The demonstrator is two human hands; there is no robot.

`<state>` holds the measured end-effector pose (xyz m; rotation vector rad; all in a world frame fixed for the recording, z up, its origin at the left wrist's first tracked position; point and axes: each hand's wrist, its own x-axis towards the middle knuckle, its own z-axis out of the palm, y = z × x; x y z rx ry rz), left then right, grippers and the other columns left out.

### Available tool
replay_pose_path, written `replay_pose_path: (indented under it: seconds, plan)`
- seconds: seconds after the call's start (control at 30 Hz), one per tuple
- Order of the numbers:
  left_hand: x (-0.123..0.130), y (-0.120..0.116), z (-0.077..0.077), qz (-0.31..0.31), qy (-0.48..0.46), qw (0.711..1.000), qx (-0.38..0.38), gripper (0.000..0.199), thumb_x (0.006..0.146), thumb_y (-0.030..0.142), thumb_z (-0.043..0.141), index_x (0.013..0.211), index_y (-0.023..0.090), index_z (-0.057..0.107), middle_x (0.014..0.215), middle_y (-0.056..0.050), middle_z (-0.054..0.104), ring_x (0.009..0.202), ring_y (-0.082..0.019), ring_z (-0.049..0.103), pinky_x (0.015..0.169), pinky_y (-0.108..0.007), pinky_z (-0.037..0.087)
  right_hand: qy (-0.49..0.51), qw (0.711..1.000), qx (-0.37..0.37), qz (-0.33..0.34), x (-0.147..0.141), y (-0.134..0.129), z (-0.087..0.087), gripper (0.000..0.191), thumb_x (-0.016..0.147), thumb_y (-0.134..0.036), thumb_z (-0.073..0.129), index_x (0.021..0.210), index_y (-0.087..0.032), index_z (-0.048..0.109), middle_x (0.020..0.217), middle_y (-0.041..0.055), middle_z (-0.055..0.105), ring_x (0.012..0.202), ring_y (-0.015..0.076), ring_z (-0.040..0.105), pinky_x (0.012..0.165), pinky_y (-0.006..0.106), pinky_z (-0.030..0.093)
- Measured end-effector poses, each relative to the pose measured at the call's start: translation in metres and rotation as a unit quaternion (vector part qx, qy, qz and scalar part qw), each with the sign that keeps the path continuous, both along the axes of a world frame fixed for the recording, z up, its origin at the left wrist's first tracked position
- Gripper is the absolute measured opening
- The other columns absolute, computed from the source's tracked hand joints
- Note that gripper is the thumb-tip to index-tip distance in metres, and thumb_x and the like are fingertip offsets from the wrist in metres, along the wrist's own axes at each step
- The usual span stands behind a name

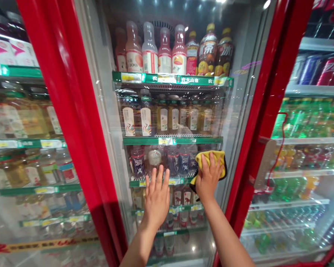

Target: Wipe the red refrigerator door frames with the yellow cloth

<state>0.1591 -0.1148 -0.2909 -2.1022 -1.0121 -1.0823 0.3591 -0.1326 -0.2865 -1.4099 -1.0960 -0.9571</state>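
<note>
Head view: seemingly mid-wipe at a red-framed, clear glass door (243, 98), with a yellow, black-edged cloth (222, 158) at right under the spread fingers of the right hand (208, 181), left hand (157, 198) empty with fingers slightly parted, cleaned and remaining areas indistinguishable.

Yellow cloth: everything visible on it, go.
The yellow cloth is a soft-looking fabric piece with dark edging. It's bunched and creased, its lower-left part folded to show more dark edge. The spread fingers of the right hand lie over it, hiding its middle. It sits toward the right of the glass door, apparently pressed against it.
</note>
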Motion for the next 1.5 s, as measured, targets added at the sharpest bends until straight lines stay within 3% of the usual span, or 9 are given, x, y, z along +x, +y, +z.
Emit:
replay_pose_path:
  seconds: [0.13,0.27,0.4,0.6,0.87,1.1,1.17,1.37,1.5]
  plan:
    - [0.003,-0.001,-0.005,-0.007,0.001,1.000,0.009,0.072,0.099,0.020,0.045,0.162,0.023,0.010,0.168,-0.009,0.024,0.156,-0.030,0.020,0.125,-0.054,0.029,-0.030,0.998,-0.045,0.024,-0.014,-0.005,-0.043,0.082,0.087,-0.004,0.046,0.160,-0.037,0.026,0.169,0.0067,0.026,0.158,0.0373,0.001,0.115,0.078,0.021]
    - [0.017,0.002,0.003,-0.025,-0.005,1.000,0.008,0.071,0.100,0.019,0.044,0.162,0.023,0.011,0.168,-0.008,0.024,0.156,-0.030,0.019,0.125,-0.056,0.027,-0.137,0.985,-0.092,0.051,0.010,-0.005,-0.010,0.077,0.085,-0.003,0.050,0.153,-0.040,0.043,0.163,0.0008,0.040,0.158,0.0326,0.006,0.121,0.070,0.018]
    - [0.033,0.000,0.006,-0.048,-0.007,0.999,-0.001,0.071,0.100,0.022,0.044,0.162,0.025,0.010,0.168,-0.008,0.022,0.157,-0.030,0.017,0.126,-0.057,0.024,-0.052,0.998,-0.045,0.009,0.056,-0.014,0.009,0.075,0.089,-0.004,0.045,0.156,-0.037,0.037,0.166,0.0041,0.033,0.158,0.0316,0.007,0.121,0.071,0.018]
    - [0.042,-0.009,-0.004,-0.047,0.005,0.999,-0.001,0.073,0.100,0.023,0.044,0.162,0.021,0.005,0.168,-0.009,0.021,0.157,-0.029,0.015,0.128,-0.055,0.020,0.006,0.999,-0.036,0.020,0.045,-0.023,-0.045,0.086,0.086,0.000,0.039,0.162,-0.035,0.021,0.171,0.0064,0.018,0.159,0.0336,0.000,0.117,0.074,0.025]
    - [0.076,-0.011,0.006,-0.090,0.021,0.996,0.009,0.075,0.099,0.018,0.045,0.162,0.020,0.004,0.169,-0.009,0.019,0.158,-0.025,0.012,0.127,-0.051,0.025,-0.059,0.994,-0.092,-0.006,0.089,-0.029,0.025,0.078,0.085,0.000,0.045,0.155,-0.035,0.040,0.166,0.0053,0.034,0.158,0.0308,0.008,0.121,0.064,0.026]
    - [0.094,-0.020,-0.002,-0.094,0.034,0.995,0.016,0.074,0.099,0.016,0.044,0.162,0.020,0.006,0.168,-0.010,0.022,0.157,-0.026,0.014,0.127,-0.052,0.026,0.015,0.999,-0.036,-0.015,0.095,-0.040,-0.042,0.082,0.091,0.000,0.036,0.163,-0.034,0.015,0.170,0.0088,0.019,0.159,0.0320,0.002,0.118,0.071,0.028]
    - [0.098,-0.021,-0.001,-0.100,0.040,0.994,0.019,0.074,0.099,0.017,0.044,0.162,0.020,0.006,0.168,-0.010,0.023,0.157,-0.026,0.015,0.126,-0.052,0.026,-0.025,0.999,-0.042,0.002,0.099,-0.039,-0.032,0.083,0.091,0.001,0.037,0.161,-0.038,0.019,0.169,0.0062,0.024,0.159,0.0326,0.000,0.118,0.071,0.027]
    - [0.118,-0.027,0.007,-0.116,0.029,0.993,0.019,0.074,0.099,0.016,0.045,0.163,0.019,0.007,0.167,-0.011,0.027,0.158,-0.027,0.014,0.125,-0.053,0.029,-0.003,1.000,-0.004,0.016,0.144,-0.034,0.052,0.069,0.096,-0.010,0.039,0.161,-0.031,0.025,0.169,0.0099,0.021,0.157,0.0278,0.017,0.122,0.057,0.030]
    - [0.127,-0.031,0.003,-0.116,0.025,0.993,0.018,0.076,0.099,0.016,0.046,0.163,0.020,0.004,0.167,-0.011,0.027,0.158,-0.026,0.013,0.125,-0.054,0.029,0.039,0.999,-0.004,0.017,0.141,-0.037,0.003,0.069,0.096,-0.012,0.040,0.161,-0.030,0.025,0.169,0.0109,0.020,0.155,0.0268,0.022,0.119,0.054,0.035]
